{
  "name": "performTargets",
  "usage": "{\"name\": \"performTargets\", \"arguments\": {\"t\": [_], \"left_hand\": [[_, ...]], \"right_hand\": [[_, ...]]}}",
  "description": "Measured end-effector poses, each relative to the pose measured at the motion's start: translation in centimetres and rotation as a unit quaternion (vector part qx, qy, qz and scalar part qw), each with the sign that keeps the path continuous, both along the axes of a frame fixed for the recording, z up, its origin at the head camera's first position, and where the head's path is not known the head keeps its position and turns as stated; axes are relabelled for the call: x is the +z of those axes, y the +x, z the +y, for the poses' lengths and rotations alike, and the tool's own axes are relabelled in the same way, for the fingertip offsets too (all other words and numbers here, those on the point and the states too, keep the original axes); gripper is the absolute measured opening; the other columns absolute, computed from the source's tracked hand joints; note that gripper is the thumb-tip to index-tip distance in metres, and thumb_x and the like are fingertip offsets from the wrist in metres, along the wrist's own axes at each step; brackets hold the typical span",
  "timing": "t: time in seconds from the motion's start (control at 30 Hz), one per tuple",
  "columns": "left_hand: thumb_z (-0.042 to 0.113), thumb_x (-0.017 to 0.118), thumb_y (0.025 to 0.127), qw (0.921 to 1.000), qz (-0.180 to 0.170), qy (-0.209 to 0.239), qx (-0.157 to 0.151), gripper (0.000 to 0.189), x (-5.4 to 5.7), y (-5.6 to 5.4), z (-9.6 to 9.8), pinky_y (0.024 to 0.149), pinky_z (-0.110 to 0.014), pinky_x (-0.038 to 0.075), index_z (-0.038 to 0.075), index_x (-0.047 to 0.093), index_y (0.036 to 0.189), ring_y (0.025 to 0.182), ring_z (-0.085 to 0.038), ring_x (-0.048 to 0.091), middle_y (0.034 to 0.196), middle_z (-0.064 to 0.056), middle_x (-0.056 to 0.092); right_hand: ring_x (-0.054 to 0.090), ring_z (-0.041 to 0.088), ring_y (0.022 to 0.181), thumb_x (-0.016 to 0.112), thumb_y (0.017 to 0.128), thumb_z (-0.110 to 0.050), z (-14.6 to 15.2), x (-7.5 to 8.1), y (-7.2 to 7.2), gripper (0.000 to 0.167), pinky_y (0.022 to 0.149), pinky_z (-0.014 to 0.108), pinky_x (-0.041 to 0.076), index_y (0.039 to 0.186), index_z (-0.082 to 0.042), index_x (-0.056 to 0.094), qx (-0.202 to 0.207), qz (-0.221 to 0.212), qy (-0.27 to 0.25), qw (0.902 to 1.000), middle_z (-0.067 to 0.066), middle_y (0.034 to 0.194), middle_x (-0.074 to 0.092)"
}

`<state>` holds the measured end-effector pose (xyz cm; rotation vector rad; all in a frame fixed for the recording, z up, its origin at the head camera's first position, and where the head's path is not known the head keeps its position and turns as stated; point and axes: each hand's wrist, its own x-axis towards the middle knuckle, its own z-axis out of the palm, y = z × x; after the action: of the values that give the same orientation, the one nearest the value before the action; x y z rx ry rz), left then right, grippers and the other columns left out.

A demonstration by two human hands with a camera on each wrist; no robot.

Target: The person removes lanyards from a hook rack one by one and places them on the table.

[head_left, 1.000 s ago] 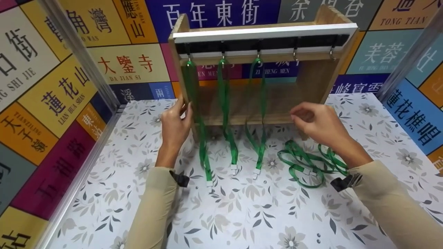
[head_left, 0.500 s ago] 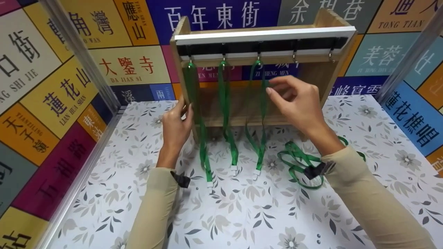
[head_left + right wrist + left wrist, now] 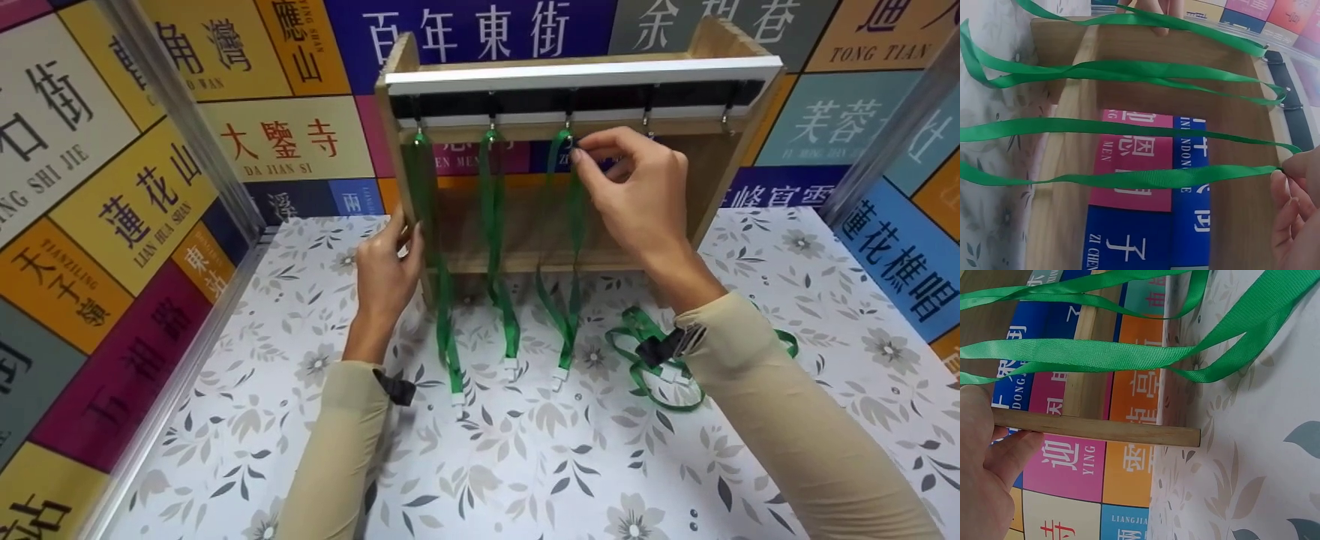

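A wooden rack (image 3: pixel 720 169) stands on the table with hooks along its white-and-black front rail (image 3: pixel 525 101). Green lanyards hang from three hooks: the left one (image 3: pixel 444 300), the middle one (image 3: pixel 491 202) and the third one (image 3: pixel 576 225). My left hand (image 3: pixel 388 262) grips the rack's left side panel (image 3: pixel 1106 430), thumb toward the front edge. Up by the third hook, my right hand (image 3: pixel 645 195) pinches the third lanyard's strap (image 3: pixel 1174 178) between thumb and index finger. White clips (image 3: pixel 560 375) end the hanging lanyards.
Loose green lanyards (image 3: pixel 637 322) lie in a tangle on the floral tablecloth (image 3: pixel 525 472), partly under my right forearm. Two bare hooks, the fourth (image 3: pixel 646 120) and the rightmost (image 3: pixel 725 120), are to the right. Sign-printed panels (image 3: pixel 292 142) stand behind and beside the table.
From above the loose lanyards, my right hand has risen leftward to the third hook and now pinches the strap there. My left hand has kept its hold on the rack.
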<state>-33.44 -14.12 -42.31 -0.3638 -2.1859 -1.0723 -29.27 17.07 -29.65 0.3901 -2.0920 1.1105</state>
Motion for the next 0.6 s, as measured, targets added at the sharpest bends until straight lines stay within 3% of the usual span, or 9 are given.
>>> {"name": "performTargets", "arguments": {"t": [0.17, 0.37, 0.6], "left_hand": [[0.022, 0.063, 0.111, 1.0000, 0.008, -0.003, -0.002, 0.039, 0.0, 0.0, 0.0, 0.097, -0.037, 0.066, 0.013, 0.065, 0.148, 0.120, -0.025, 0.078, 0.133, -0.012, 0.078], [0.023, 0.063, 0.111, 0.9999, -0.008, -0.006, 0.003, 0.042, 0.2, 0.2, 0.2, 0.097, -0.037, 0.066, 0.016, 0.062, 0.152, 0.122, -0.025, 0.077, 0.137, -0.010, 0.076], [0.023, 0.063, 0.111, 0.9998, -0.018, -0.006, 0.008, 0.042, 0.2, 0.2, 0.2, 0.100, -0.039, 0.065, 0.016, 0.061, 0.153, 0.124, -0.025, 0.076, 0.140, -0.009, 0.075]], "right_hand": [[0.064, 0.007, 0.065, 0.078, 0.102, -0.021, -0.8, 1.3, 1.5, 0.017, 0.063, 0.013, 0.053, 0.111, -0.008, 0.083, 0.020, 0.027, -0.023, 0.9992, 0.004, 0.102, 0.083], [0.065, 0.008, 0.058, 0.078, 0.101, -0.013, -0.9, 2.1, 3.8, 0.015, 0.057, 0.016, 0.056, 0.111, -0.003, 0.081, 0.082, 0.068, -0.033, 0.9938, 0.007, 0.098, 0.082], [0.064, 0.015, 0.058, 0.079, 0.099, -0.006, -0.7, 2.9, 6.9, 0.013, 0.054, 0.021, 0.053, 0.111, -0.004, 0.082, 0.119, 0.056, -0.067, 0.9890, 0.005, 0.095, 0.081]]}}
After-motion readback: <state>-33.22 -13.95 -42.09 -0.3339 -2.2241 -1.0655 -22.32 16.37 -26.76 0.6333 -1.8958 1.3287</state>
